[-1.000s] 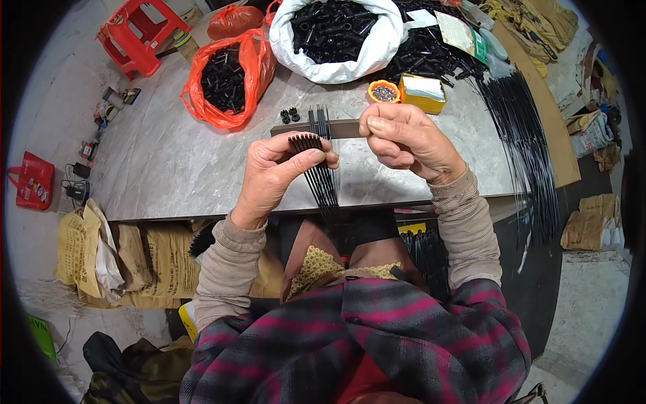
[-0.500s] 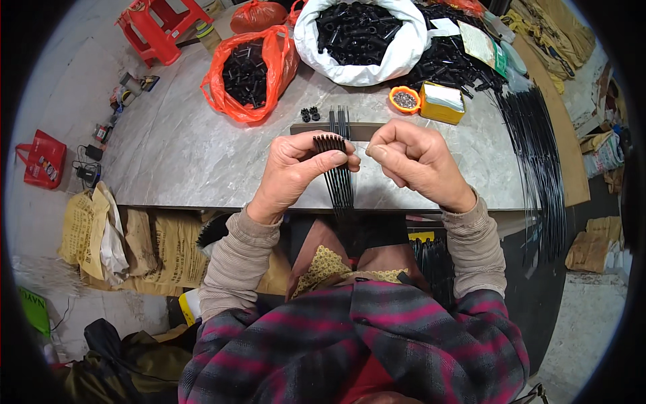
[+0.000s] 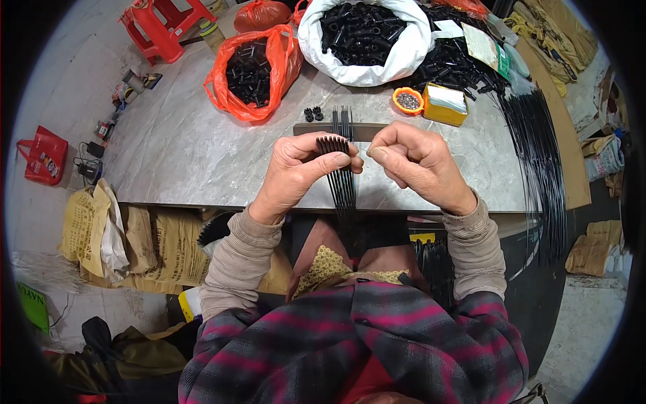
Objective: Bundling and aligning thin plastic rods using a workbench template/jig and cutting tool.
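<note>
Seemingly to expose the tips [image 3: 332,143], rods [image 3: 342,187] are pinched abreast by the left grip [image 3: 291,174], the right grip [image 3: 425,165] pressed together.

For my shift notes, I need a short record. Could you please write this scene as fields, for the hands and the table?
Left hand: holds a row of thin black rods
Right hand: thumb and forefinger pinched; anything between them is too small to tell
Table: grey
Orange dish: small metal bits inside; left of the yellow box
White sack: open, black parts inside
Open red bag: more black parts; left of the white sack
Table's right side: long black bundle, reaching past the near edge
</note>
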`<state>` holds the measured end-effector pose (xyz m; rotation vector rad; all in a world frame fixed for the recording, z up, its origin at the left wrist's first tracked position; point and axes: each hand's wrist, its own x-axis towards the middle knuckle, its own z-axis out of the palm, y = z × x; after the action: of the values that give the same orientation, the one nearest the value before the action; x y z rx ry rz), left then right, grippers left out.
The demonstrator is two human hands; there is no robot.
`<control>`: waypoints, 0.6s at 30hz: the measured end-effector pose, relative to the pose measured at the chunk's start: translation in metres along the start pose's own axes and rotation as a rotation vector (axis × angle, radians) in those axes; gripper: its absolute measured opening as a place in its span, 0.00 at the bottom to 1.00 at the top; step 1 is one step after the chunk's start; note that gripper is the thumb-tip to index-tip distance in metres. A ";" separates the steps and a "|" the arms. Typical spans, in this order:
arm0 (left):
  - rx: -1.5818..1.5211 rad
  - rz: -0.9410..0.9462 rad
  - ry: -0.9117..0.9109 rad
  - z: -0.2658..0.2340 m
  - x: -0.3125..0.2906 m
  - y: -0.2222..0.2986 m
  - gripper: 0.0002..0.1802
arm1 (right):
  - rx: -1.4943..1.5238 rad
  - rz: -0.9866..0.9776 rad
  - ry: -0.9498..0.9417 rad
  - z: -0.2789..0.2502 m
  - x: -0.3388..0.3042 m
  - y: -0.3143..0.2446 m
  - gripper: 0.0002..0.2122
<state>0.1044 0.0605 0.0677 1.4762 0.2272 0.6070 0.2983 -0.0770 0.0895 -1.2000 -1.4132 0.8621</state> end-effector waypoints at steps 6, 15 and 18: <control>-0.009 -0.005 -0.002 0.001 0.001 0.000 0.08 | -0.049 -0.006 0.000 -0.002 0.001 -0.004 0.06; 0.005 -0.007 -0.009 0.000 0.000 0.001 0.09 | -0.235 -0.134 0.094 0.003 0.002 -0.018 0.04; 0.000 0.001 -0.018 0.000 -0.001 0.000 0.09 | -0.194 -0.101 0.031 -0.001 0.005 -0.020 0.04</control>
<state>0.1032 0.0601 0.0670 1.4816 0.2128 0.5939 0.2951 -0.0774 0.1103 -1.2691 -1.5455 0.6456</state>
